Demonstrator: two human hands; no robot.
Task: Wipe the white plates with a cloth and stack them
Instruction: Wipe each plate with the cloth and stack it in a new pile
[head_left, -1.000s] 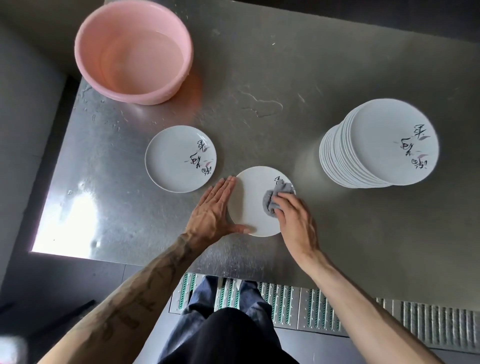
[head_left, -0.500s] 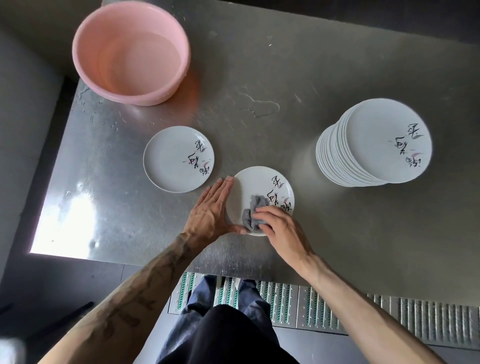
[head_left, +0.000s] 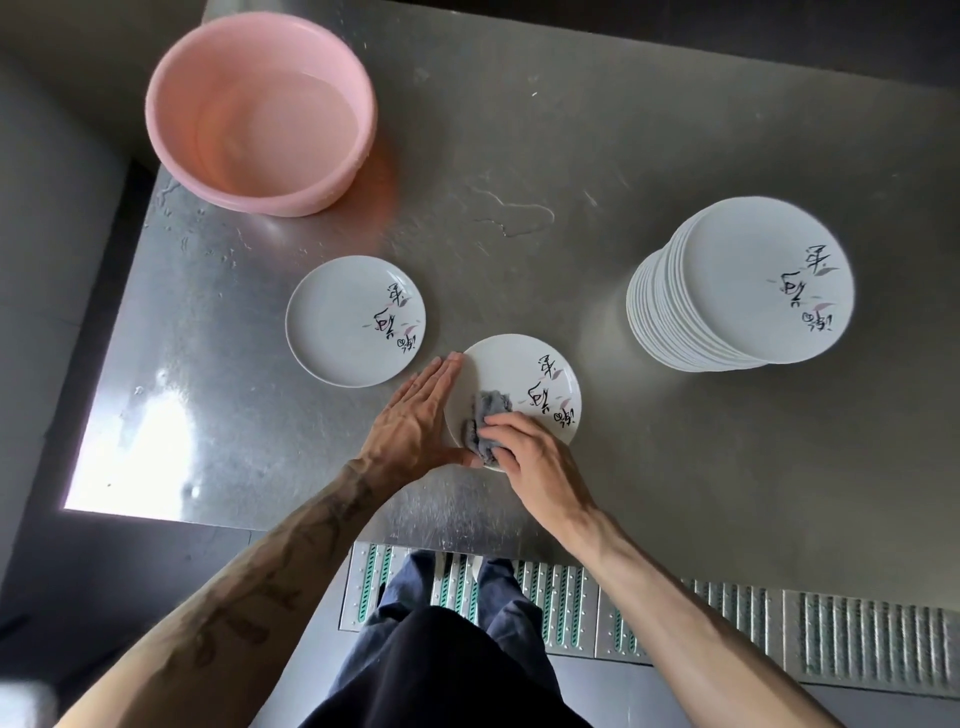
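Observation:
A white plate (head_left: 511, 371) with black and pink markings lies on the steel table near its front edge. My right hand (head_left: 535, 460) grips a grey cloth (head_left: 485, 421) and presses it on the plate's near left part. My left hand (head_left: 418, 415) lies flat with straight fingers against the plate's left rim, its thumb at the near rim. Another single plate (head_left: 343, 322) lies to the left, apart from it. A tall stack of plates (head_left: 737, 288) stands at the right.
A pink basin (head_left: 260, 111) holding water stands at the back left of the table (head_left: 675, 467). Water smears and droplets mark the steel near the basin and the middle. The table's left edge drops to a dark floor.
My right hand has drawn the cloth from the plate's far right part toward its near left part, uncovering the markings. My left hand has stayed at the rim.

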